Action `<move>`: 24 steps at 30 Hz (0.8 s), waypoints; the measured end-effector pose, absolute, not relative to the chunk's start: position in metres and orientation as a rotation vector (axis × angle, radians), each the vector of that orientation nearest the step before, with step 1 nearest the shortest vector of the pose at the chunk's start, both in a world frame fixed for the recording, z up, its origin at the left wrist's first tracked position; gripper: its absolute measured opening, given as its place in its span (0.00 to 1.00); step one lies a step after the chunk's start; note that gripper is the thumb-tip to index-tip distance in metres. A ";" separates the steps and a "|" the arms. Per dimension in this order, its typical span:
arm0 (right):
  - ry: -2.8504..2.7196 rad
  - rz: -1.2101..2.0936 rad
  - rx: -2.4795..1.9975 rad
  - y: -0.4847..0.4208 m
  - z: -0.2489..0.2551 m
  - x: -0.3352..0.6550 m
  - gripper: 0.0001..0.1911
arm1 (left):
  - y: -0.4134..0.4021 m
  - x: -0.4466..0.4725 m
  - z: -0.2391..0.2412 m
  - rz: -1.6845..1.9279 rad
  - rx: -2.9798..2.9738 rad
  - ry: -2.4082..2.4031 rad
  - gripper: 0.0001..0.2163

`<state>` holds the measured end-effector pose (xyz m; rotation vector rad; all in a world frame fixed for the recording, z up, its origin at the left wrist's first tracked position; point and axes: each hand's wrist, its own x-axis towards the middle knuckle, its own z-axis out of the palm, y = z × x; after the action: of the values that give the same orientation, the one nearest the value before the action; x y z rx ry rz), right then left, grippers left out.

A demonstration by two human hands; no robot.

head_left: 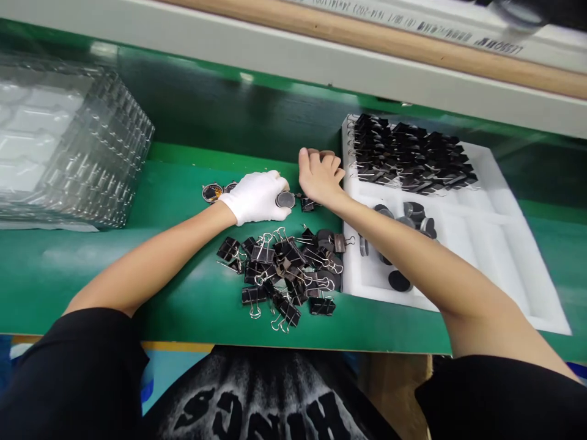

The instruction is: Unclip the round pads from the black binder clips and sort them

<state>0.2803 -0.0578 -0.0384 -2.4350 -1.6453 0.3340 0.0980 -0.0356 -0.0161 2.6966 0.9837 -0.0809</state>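
My left hand (254,197), in a white glove, rests on the green table (174,263) with its fingers closed on a small grey round disc (285,199). My bare right hand (320,174) is just to its right, fingers curled over a small dark part beside a binder clip (309,204); what it holds is hidden. A loose heap of black binder clips (284,272) lies in front of both hands. Two round metal-rimmed pieces (213,192) lie left of the gloved hand.
A white foam tray (504,244) at the right holds rows of clipped black parts (408,156) at the back and loose dark discs (413,214). A stack of clear plastic trays (68,140) stands at the left. A grey rail (321,58) runs along the back.
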 end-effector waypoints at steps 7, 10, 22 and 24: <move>-1.417 0.410 -2.388 -0.054 -0.056 0.294 0.34 | -0.041 0.108 -0.016 -0.079 2.622 0.994 0.25; -1.336 0.367 -2.307 -0.054 -0.059 0.292 0.37 | -0.043 0.114 -0.017 -0.061 2.633 0.973 0.27; -1.263 0.407 -2.316 -0.054 -0.055 0.290 0.39 | -0.048 0.115 -0.020 0.001 2.599 0.963 0.28; -1.305 0.388 -2.311 -0.053 -0.059 0.293 0.42 | -0.046 0.114 -0.019 0.037 2.585 0.920 0.27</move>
<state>0.2927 -0.0531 -0.0585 -2.3109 -1.3052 0.3879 0.1139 -0.0457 -0.0193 2.5853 0.9203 0.0367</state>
